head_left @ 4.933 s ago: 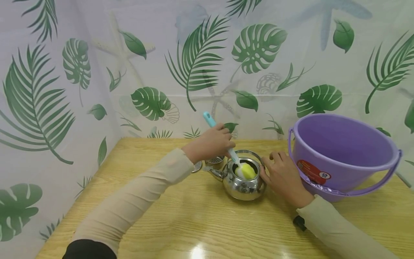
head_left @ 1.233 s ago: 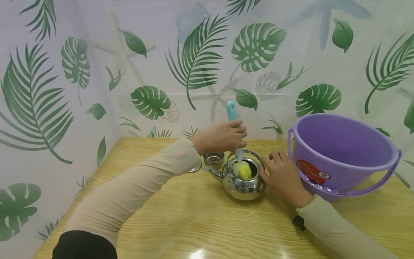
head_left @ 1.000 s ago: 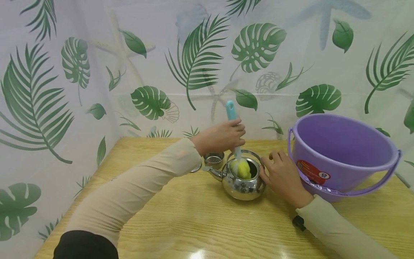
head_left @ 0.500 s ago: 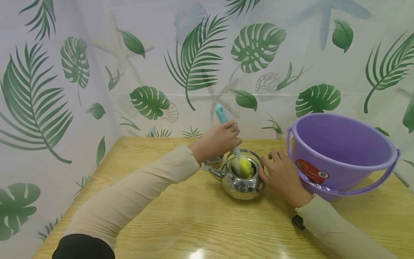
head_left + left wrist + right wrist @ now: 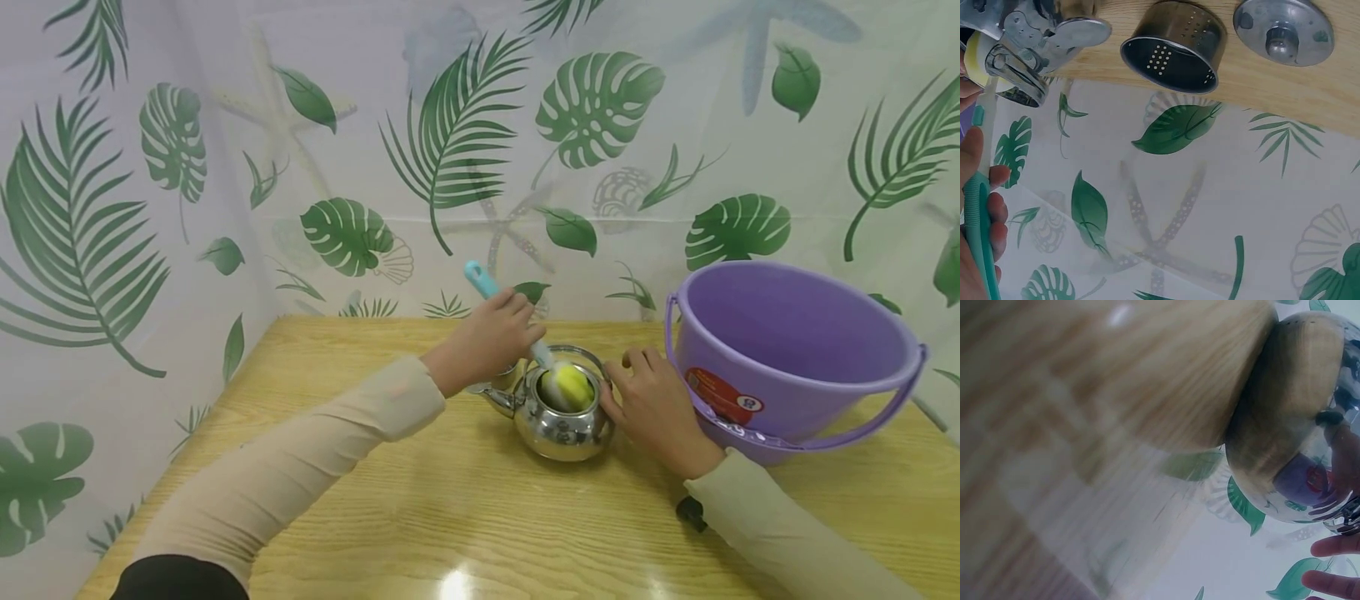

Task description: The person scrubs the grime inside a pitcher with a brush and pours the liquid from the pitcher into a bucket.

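Note:
My left hand (image 5: 487, 342) grips the teal and white handle of a sponge brush (image 5: 482, 278), which leans to the left. Its yellow and white sponge head sits inside the mouth of a shiny steel teapot (image 5: 564, 437) and looks blurred. The teapot stands upright on the table, its spout to the left. At the teapot's right side, my right hand (image 5: 656, 412) holds it near the rim and the foot of the hoop handle. In the left wrist view, a perforated steel strainer (image 5: 1172, 40) and a round knobbed lid (image 5: 1284, 31) lie beyond the spout.
A large purple bucket (image 5: 795, 333) stands right beside my right hand, its handle hanging down in front. A leaf-patterned sheet (image 5: 480, 167) covers the wall behind the wooden table (image 5: 420, 517).
The brush handle has swung from nearly upright over to the left, my left hand moving left and slightly down with it. Right hand and teapot stay in place; the left arm now covers the lid.

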`<state>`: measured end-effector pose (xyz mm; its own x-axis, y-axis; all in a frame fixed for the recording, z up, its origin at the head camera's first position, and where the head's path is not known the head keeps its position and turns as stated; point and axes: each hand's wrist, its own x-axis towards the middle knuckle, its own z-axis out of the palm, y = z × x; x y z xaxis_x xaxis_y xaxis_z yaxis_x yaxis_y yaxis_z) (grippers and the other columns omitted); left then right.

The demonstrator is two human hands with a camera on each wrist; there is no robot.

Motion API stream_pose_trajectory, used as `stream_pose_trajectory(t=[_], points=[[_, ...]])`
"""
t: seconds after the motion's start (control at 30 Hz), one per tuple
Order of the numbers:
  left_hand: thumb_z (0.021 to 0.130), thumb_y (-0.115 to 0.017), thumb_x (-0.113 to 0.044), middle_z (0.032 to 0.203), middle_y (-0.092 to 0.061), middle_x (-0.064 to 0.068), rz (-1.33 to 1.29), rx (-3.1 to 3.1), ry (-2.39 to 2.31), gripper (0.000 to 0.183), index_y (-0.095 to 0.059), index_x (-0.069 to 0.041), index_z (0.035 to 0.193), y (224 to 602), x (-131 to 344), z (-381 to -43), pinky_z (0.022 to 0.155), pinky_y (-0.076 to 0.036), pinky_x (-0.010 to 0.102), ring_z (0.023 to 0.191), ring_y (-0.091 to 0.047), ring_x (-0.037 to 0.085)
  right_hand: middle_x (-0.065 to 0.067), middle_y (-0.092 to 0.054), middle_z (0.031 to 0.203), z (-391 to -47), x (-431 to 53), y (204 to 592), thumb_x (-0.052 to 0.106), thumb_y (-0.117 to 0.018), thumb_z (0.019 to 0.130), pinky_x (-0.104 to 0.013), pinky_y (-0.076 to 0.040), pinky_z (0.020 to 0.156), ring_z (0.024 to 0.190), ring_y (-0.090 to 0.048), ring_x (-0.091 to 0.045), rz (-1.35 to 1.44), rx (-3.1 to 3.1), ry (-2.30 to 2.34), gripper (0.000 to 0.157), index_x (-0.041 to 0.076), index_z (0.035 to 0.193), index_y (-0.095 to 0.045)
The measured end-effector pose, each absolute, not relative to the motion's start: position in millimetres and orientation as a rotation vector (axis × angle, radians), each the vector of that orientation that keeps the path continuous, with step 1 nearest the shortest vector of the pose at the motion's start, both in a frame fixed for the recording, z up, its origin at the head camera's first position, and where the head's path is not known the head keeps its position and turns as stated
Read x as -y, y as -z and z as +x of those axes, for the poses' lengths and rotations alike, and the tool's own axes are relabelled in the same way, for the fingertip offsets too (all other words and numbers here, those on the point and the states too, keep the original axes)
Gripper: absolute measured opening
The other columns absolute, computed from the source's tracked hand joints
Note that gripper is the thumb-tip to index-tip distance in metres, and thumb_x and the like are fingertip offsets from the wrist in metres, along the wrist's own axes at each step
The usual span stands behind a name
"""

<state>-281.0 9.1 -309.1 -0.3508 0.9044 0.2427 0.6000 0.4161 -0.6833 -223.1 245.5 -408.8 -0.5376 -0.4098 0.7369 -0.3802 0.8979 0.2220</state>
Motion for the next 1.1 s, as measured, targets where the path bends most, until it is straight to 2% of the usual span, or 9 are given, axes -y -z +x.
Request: stream_pose_trajectory(t=[0.17,0.5,0.93,1.1], points=[[0.088,-0.055,-0.049,0.106,-0.066,-0.002,-1.308,2.067,-0.567,0.033,-0.063,-0.021,0.104,311.7,-7.2,-286.8,0.096,-0.04,0.032,0.102,-0.057,0.017,-0.018,-0.055,0.076,-223.8,-245.6,409.3,0.019,-0.054,0.078,-0.042,-0.042,0.06,0.069,-0.049,-0.033,0.551,2.214,0.042,0.021,0.0,0.084,-0.063],[0.082,-0.06,-0.05,0.106,-0.067,-0.002,-1.465,2.128,-0.472,0.037,-0.066,-0.022,0.105,301.8,-9.1,-299.7,0.097,-0.039,0.033,0.101,-0.058,0.017,-0.018,-0.055,0.076,-223.0,-245.1,408.4,0.019,-0.055,0.078,-0.041,-0.042,0.061,0.069,-0.049,-0.033,0.553,2.214,0.052,0.021,0.0,0.084,-0.063],[0.081,-0.055,-0.053,0.11,-0.067,-0.005,-1.604,2.114,-0.757,0.041,-0.067,-0.026,0.109,271.8,-32.8,-298.7,0.097,-0.035,0.03,0.104,-0.056,0.016,-0.019,-0.056,0.078,-222.2,-244.9,409.5,0.021,-0.052,0.08,-0.042,-0.044,0.061,0.071,-0.05,-0.034,0.535,2.236,0.068,0.025,0.001,0.087,-0.064],[0.081,-0.056,-0.051,0.11,-0.068,-0.007,-1.62,2.022,-0.874,0.037,-0.068,-0.027,0.107,263.9,-44.1,-291.9,0.098,-0.034,0.028,0.104,-0.055,0.015,-0.018,-0.056,0.078,-222.9,-245.4,410.3,0.02,-0.056,0.078,-0.041,-0.043,0.06,0.071,-0.05,-0.033,0.538,2.223,0.069,0.023,0.001,0.086,-0.064]])
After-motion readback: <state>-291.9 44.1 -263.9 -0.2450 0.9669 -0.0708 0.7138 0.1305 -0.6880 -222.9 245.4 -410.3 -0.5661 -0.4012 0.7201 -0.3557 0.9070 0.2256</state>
